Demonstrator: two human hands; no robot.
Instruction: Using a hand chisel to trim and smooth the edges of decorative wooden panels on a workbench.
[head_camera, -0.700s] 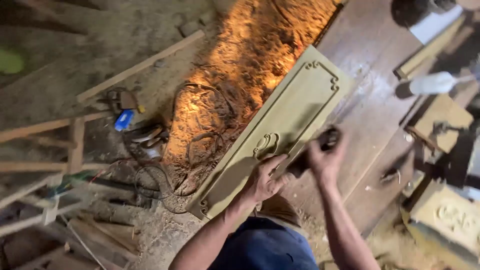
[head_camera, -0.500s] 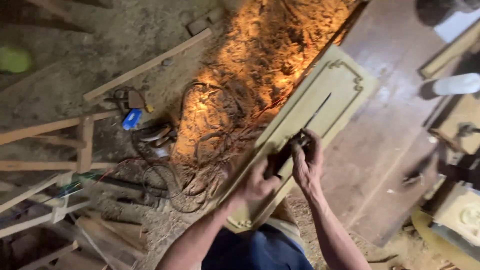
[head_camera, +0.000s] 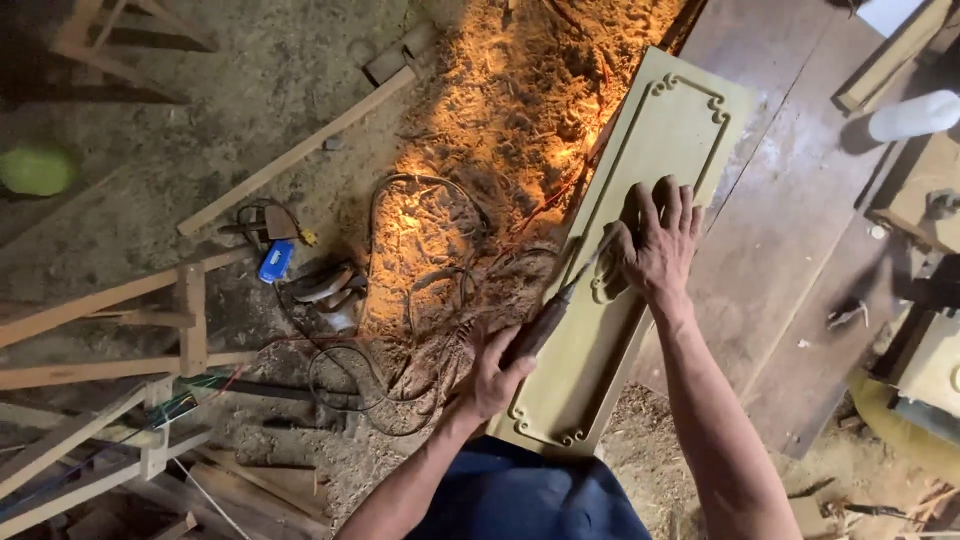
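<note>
A long pale wooden panel (head_camera: 668, 130) with a carved scrolled border lies slanted on a dark wooden workbench (head_camera: 800, 230). My right hand (head_camera: 658, 238) rests flat on the middle of the panel, fingers spread. My left hand (head_camera: 492, 372) is closed around the dark handle of a slim chisel-like tool (head_camera: 558, 300), whose tip reaches the carved ornament beside my right thumb. The panel's near end sits just past my left hand.
Sawdust and shavings (head_camera: 500, 120) are piled left of the panel, with tangled cables (head_camera: 400, 290) on the floor. Wooden slats (head_camera: 290, 155) and frames (head_camera: 100, 330) lie at the left. A white bottle (head_camera: 915, 115) and carved blocks (head_camera: 930, 370) sit at the right.
Both hands were together at the panel's middle. Now my left hand has drawn back toward me with the tool, and my right hand has opened flat on the panel.
</note>
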